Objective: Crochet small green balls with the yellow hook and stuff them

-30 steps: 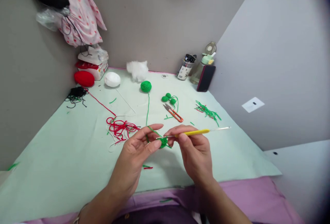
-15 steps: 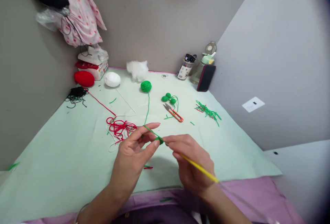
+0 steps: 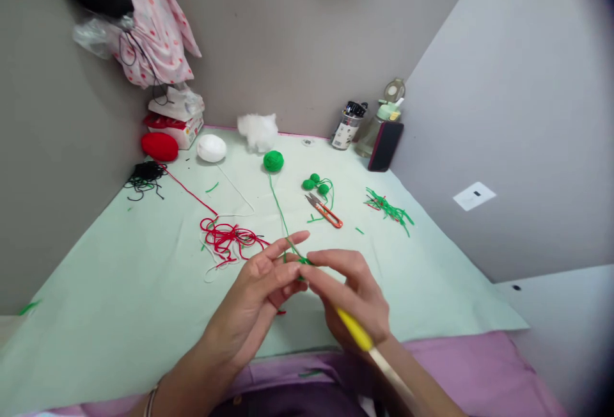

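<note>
My left hand [image 3: 266,283] pinches a small green crochet piece [image 3: 303,265] between thumb and fingers, its index finger stretched out under the green yarn. That strand runs back to a green yarn ball [image 3: 273,161] on the table. In my right hand [image 3: 352,292] is a crochet hook with a yellow handle [image 3: 354,329], slanting down to the right. Its tip is hidden at the green piece, where the fingertips of both hands meet. Beyond the hands lie orange-handled thread snips [image 3: 325,211] and several small green balls [image 3: 314,183].
Tangled red yarn [image 3: 230,238] lies left of my hands, black yarn [image 3: 146,174] farther left. Red [image 3: 160,147] and white [image 3: 212,148] yarn balls and white stuffing [image 3: 258,132] stand at the back. Green scraps [image 3: 388,209], a phone [image 3: 385,146] and a bottle [image 3: 368,132] are at right.
Both hands have shifted slightly right, and my right fingers have closed in on the green piece. The hook's handle has swung steeper. The yarn strand now slants the other way from the ball.
</note>
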### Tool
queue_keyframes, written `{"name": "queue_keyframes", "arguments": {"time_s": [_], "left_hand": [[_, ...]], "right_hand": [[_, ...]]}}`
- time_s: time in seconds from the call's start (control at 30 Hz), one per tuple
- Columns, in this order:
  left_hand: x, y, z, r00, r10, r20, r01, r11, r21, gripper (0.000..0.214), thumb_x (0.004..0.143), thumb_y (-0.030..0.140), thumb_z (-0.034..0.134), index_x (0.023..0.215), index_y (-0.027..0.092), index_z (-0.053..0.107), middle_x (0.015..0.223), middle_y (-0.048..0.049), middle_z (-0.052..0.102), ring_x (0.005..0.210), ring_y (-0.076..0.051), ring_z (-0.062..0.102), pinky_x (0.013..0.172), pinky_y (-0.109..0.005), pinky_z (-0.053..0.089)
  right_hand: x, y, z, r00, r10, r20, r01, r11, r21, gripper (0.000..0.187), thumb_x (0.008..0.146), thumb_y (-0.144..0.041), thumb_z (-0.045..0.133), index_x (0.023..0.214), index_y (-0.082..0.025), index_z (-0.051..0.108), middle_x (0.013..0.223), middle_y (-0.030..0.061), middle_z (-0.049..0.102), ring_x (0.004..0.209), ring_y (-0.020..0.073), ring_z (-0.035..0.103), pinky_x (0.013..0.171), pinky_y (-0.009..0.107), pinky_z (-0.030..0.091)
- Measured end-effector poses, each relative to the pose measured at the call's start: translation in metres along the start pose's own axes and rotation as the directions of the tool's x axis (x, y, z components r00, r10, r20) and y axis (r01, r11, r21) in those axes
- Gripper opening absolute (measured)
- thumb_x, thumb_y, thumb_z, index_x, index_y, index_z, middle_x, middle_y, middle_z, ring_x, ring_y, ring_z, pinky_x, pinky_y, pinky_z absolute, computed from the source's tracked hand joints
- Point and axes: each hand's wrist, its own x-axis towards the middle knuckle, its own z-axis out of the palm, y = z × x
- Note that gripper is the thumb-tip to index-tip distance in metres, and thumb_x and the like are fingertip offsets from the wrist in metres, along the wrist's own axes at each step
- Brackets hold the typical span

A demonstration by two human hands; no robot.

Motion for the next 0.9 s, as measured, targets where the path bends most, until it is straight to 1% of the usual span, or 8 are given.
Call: {"name": "queue_keyframes", "arguments": {"time_s": [0.13, 0.2, 0.3, 0.43, 0.57, 0.63, 0.73, 0.9], "left_hand": [[0.001, 0.003, 0.000, 0.996, 0.073, -0.046, -0.072, 0.997, 0.023, 0.040, 0.078, 0.024, 0.088, 0.118, 0.023, 0.081, 0.075, 0.0055, 0.056, 0.055, -0.003, 0.038, 0.074, -0.023, 0.054], [0.000, 0.001, 0.002, 0.993, 0.117, -0.035, -0.112, 0.988, 0.103, 0.038, 0.079, 0.025, 0.087, 0.116, 0.027, 0.082, 0.081, 0.0040, 0.060, 0.060, -0.005, 0.045, 0.073, -0.024, 0.054], [-0.001, -0.004, 0.003, 0.982, 0.186, -0.035, -0.175, 0.961, 0.217, 0.035, 0.080, 0.027, 0.087, 0.115, 0.030, 0.082, 0.084, 0.0021, 0.064, 0.077, -0.010, 0.058, 0.075, -0.020, 0.050], [0.002, -0.007, 0.002, 0.965, 0.258, -0.050, -0.240, 0.944, 0.225, 0.037, 0.080, 0.027, 0.088, 0.117, 0.033, 0.081, 0.080, 0.0039, 0.063, 0.075, -0.008, 0.055, 0.072, -0.016, 0.046], [0.006, -0.005, -0.001, 0.996, 0.085, -0.016, -0.083, 0.993, 0.085, 0.047, 0.078, 0.031, 0.089, 0.124, 0.029, 0.079, 0.074, 0.0048, 0.059, 0.063, -0.006, 0.046, 0.070, -0.019, 0.047], [0.007, -0.003, -0.002, 1.000, 0.012, -0.027, -0.012, 1.000, 0.014, 0.042, 0.074, 0.031, 0.091, 0.115, 0.024, 0.083, 0.073, 0.0040, 0.058, 0.065, -0.007, 0.049, 0.078, -0.023, 0.051], [0.007, -0.002, -0.003, 0.994, 0.073, -0.080, -0.070, 0.997, 0.042, 0.035, 0.071, 0.029, 0.093, 0.104, 0.023, 0.085, 0.080, 0.0013, 0.064, 0.079, -0.011, 0.059, 0.083, -0.024, 0.050], [0.002, -0.008, -0.002, 0.985, 0.170, -0.023, -0.161, 0.964, 0.211, 0.036, 0.078, 0.029, 0.089, 0.114, 0.032, 0.082, 0.090, 0.0005, 0.070, 0.093, -0.015, 0.061, 0.091, -0.026, 0.046]], "right_hand": [[0.010, -0.002, 0.001, 0.931, 0.359, -0.066, -0.296, 0.847, 0.441, 0.025, 0.104, -0.016, 0.056, 0.113, -0.027, 0.077, 0.093, 0.0051, 0.076, 0.076, 0.0176, 0.068, 0.068, 0.034, 0.059], [0.015, -0.003, 0.003, 0.899, 0.436, -0.046, -0.344, 0.767, 0.542, 0.020, 0.103, -0.021, 0.059, 0.105, -0.027, 0.078, 0.091, 0.0046, 0.075, 0.075, 0.0176, 0.068, 0.065, 0.033, 0.058], [0.018, -0.004, 0.006, 0.911, 0.413, -0.002, -0.354, 0.784, 0.510, 0.017, 0.102, -0.023, 0.063, 0.103, -0.026, 0.080, 0.094, 0.0063, 0.078, 0.085, 0.0208, 0.073, 0.067, 0.033, 0.060], [0.009, -0.004, 0.008, 0.964, 0.266, -0.011, -0.253, 0.928, 0.273, 0.029, 0.100, -0.012, 0.063, 0.119, -0.029, 0.078, 0.103, 0.0067, 0.078, 0.089, 0.0199, 0.074, 0.072, 0.033, 0.063], [0.003, -0.001, 0.004, 0.994, 0.109, -0.001, -0.108, 0.988, 0.113, 0.042, 0.095, -0.005, 0.065, 0.129, -0.029, 0.075, 0.113, 0.0095, 0.077, 0.100, 0.0224, 0.073, 0.078, 0.034, 0.062], [0.007, 0.001, 0.001, 0.970, 0.241, -0.045, -0.221, 0.940, 0.258, 0.034, 0.098, -0.007, 0.063, 0.120, -0.028, 0.078, 0.100, 0.0063, 0.077, 0.088, 0.0190, 0.072, 0.073, 0.032, 0.060], [0.014, 0.003, 0.000, 0.890, 0.455, -0.025, -0.374, 0.761, 0.531, 0.022, 0.102, -0.016, 0.062, 0.107, -0.027, 0.080, 0.090, 0.0026, 0.074, 0.073, 0.0145, 0.066, 0.066, 0.029, 0.056], [0.015, 0.005, 0.005, 0.873, 0.475, 0.108, -0.435, 0.659, 0.614, 0.015, 0.100, -0.023, 0.068, 0.103, -0.027, 0.082, 0.097, 0.0045, 0.079, 0.085, 0.0154, 0.069, 0.073, 0.028, 0.057]]}}
